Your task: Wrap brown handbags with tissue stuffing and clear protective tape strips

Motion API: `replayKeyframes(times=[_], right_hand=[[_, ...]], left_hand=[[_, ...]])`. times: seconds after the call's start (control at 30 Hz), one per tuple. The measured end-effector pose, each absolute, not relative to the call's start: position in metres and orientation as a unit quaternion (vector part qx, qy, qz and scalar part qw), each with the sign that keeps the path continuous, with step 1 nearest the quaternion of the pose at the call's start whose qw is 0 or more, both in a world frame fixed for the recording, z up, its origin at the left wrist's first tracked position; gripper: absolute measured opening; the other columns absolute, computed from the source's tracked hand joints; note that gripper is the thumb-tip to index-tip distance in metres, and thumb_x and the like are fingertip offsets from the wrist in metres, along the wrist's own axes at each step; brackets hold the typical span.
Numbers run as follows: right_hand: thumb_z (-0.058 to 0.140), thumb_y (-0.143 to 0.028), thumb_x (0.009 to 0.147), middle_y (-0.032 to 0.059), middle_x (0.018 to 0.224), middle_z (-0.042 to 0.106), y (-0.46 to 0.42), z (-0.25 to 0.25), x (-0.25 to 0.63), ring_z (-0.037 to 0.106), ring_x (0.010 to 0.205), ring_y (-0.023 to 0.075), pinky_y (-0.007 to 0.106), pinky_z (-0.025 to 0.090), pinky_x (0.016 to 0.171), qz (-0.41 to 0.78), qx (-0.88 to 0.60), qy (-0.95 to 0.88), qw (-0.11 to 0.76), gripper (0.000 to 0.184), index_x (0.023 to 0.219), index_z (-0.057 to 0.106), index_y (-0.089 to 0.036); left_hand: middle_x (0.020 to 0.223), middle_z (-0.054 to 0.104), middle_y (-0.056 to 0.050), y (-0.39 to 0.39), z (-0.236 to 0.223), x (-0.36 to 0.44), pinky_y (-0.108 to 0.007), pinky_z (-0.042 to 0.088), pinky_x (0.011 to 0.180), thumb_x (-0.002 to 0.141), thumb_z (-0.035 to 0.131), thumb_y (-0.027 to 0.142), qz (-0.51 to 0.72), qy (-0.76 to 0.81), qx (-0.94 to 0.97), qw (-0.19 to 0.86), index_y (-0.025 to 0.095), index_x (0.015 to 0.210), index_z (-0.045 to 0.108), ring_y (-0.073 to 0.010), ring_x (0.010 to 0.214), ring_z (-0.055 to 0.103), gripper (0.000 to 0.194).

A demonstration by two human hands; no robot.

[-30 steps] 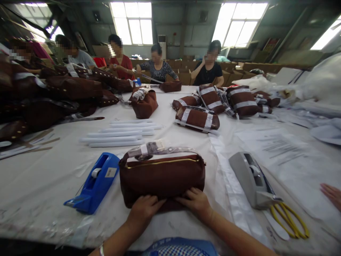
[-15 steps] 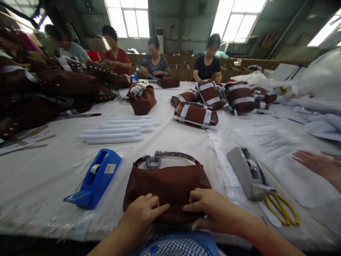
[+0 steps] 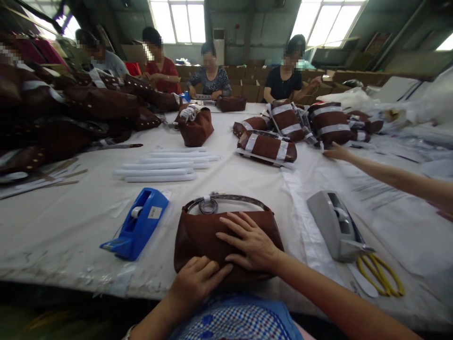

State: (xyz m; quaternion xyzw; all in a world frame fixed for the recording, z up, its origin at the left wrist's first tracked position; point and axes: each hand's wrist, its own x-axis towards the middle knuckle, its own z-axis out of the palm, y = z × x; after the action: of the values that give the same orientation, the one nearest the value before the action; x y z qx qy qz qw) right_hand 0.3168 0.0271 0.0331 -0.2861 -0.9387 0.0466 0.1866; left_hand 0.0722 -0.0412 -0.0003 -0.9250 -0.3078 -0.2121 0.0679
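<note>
A brown leather handbag (image 3: 201, 236) lies on the table right in front of me, its strap curving along the far edge with a wrapped, coiled end (image 3: 208, 206). My left hand (image 3: 198, 278) is at the bag's near edge, its fingers bent and gripping the leather there. Across the front panel my right hand (image 3: 253, 243) rests flat with the fingers spread, holding nothing. To the left of the bag stands a blue tape dispenser (image 3: 139, 224). A grey tape dispenser (image 3: 334, 226) stands to the right, with yellow-handled scissors (image 3: 380, 276) beside it.
White paper rolls (image 3: 159, 171) lie beyond the blue dispenser. Wrapped brown bags (image 3: 267, 147) are grouped farther back, and a big pile of bags (image 3: 102, 101) fills the left. A co-worker's arm (image 3: 392, 174) reaches in from the right. Other people sit along the far side.
My right hand has moved from the bag's near edge up onto its front panel and opened flat. The left hand stays at the edge. A co-worker's hand at right has reached toward the wrapped bags.
</note>
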Motion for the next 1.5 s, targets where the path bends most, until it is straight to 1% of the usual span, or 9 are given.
replayKeyframes(times=[0.27, 0.47, 0.57, 0.7, 0.97, 1.1, 1.2, 1.27, 1.5], right_hand=[[0.063, -0.043, 0.094, 0.0059, 0.140, 0.060, 0.037, 0.015, 0.319, 0.043, 0.139, 0.0238, 0.046, 0.036, 0.114, 0.052, -0.214, -0.933, 0.286, 0.034, 0.123, 0.067, -0.027], [0.060, -0.040, 0.096, 0.0105, 0.124, 0.066, 0.026, 0.037, 0.326, 0.052, 0.127, 0.0230, 0.041, 0.046, 0.105, 0.115, -0.185, -0.913, 0.345, 0.026, 0.106, 0.073, -0.019], [0.061, -0.047, 0.094, 0.0067, 0.106, 0.070, -0.003, 0.041, 0.342, 0.058, 0.112, 0.0205, 0.037, 0.049, 0.097, 0.076, -0.179, -0.942, 0.273, 0.035, 0.114, 0.070, -0.020], [0.048, -0.019, 0.101, 0.0042, 0.105, 0.069, -0.036, 0.018, 0.368, 0.060, 0.095, 0.0155, 0.032, 0.049, 0.086, -0.070, -0.253, -0.945, 0.197, 0.036, 0.135, 0.058, -0.024], [0.056, -0.013, 0.096, 0.0004, 0.098, 0.068, -0.034, -0.018, 0.372, 0.058, 0.082, 0.0134, 0.029, 0.049, 0.073, -0.126, -0.262, -0.920, 0.263, 0.043, 0.137, 0.057, -0.027], [0.054, -0.011, 0.097, 0.0025, 0.104, 0.068, -0.033, -0.006, 0.376, 0.060, 0.091, 0.0143, 0.031, 0.052, 0.084, -0.131, -0.254, -0.926, 0.247, 0.043, 0.138, 0.055, -0.022], [0.051, -0.006, 0.096, 0.0036, 0.109, 0.068, -0.034, 0.003, 0.390, 0.060, 0.105, 0.0162, 0.039, 0.046, 0.106, -0.150, -0.266, -0.920, 0.245, 0.044, 0.139, 0.054, -0.018], [0.050, -0.004, 0.096, 0.0039, 0.109, 0.068, -0.034, 0.004, 0.398, 0.059, 0.107, 0.0165, 0.039, 0.044, 0.108, -0.168, -0.276, -0.914, 0.247, 0.044, 0.138, 0.055, -0.017], [0.061, -0.014, 0.094, -0.0006, 0.094, 0.069, -0.016, -0.019, 0.395, 0.057, 0.078, 0.0121, 0.028, 0.049, 0.074, -0.166, -0.286, -0.892, 0.307, 0.037, 0.128, 0.063, -0.028]], left_hand=[[0.084, 0.064, 0.002, -0.041, -0.018, 0.070, -0.030, 0.039, 0.074, 0.094, 0.053, 0.007, -0.254, -0.267, -0.922, 0.118, 0.022, 0.137, 0.054, -0.0112, 0.073, 0.053, 0.045], [0.080, 0.061, 0.002, -0.039, -0.014, 0.072, -0.031, 0.037, 0.068, 0.097, 0.051, 0.011, -0.211, -0.302, -0.923, 0.114, 0.027, 0.140, 0.051, -0.0128, 0.071, 0.051, 0.046], [0.082, 0.061, 0.001, -0.037, -0.014, 0.072, -0.031, 0.037, 0.067, 0.098, 0.050, 0.014, -0.211, -0.311, -0.919, 0.117, 0.028, 0.141, 0.049, -0.0126, 0.072, 0.051, 0.046], [0.082, 0.061, 0.002, -0.035, -0.020, 0.072, -0.031, 0.039, 0.070, 0.097, 0.050, 0.011, -0.216, -0.308, -0.918, 0.128, 0.026, 0.144, 0.046, -0.0127, 0.073, 0.052, 0.050], [0.082, 0.063, 0.002, -0.039, -0.027, 0.069, -0.031, 0.039, 0.070, 0.097, 0.052, 0.013, -0.203, -0.287, -0.923, 0.155, 0.025, 0.146, 0.044, -0.0125, 0.072, 0.052, 0.051], [0.082, 0.063, 0.001, -0.038, -0.023, 0.068, -0.031, 0.039, 0.072, 0.097, 0.051, 0.012, -0.192, -0.301, -0.920, 0.163, 0.025, 0.146, 0.045, -0.0129, 0.073, 0.054, 0.050], [0.086, 0.065, 0.000, -0.037, -0.020, 0.067, -0.033, 0.040, 0.076, 0.096, 0.052, 0.008, -0.206, -0.300, -0.913, 0.181, 0.023, 0.144, 0.048, -0.0139, 0.076, 0.055, 0.051], [0.088, 0.066, -0.001, -0.037, -0.020, 0.067, -0.033, 0.040, 0.079, 0.094, 0.052, 0.005, -0.221, -0.295, -0.910, 0.191, 0.022, 0.142, 0.050, -0.0146, 0.078, 0.056, 0.051], [0.086, 0.065, 0.000, -0.030, -0.033, 0.066, -0.032, 0.041, 0.076, 0.095, 0.049, 0.005, -0.209, -0.286, -0.912, 0.208, 0.025, 0.143, 0.051, -0.0127, 0.075, 0.056, 0.051]])
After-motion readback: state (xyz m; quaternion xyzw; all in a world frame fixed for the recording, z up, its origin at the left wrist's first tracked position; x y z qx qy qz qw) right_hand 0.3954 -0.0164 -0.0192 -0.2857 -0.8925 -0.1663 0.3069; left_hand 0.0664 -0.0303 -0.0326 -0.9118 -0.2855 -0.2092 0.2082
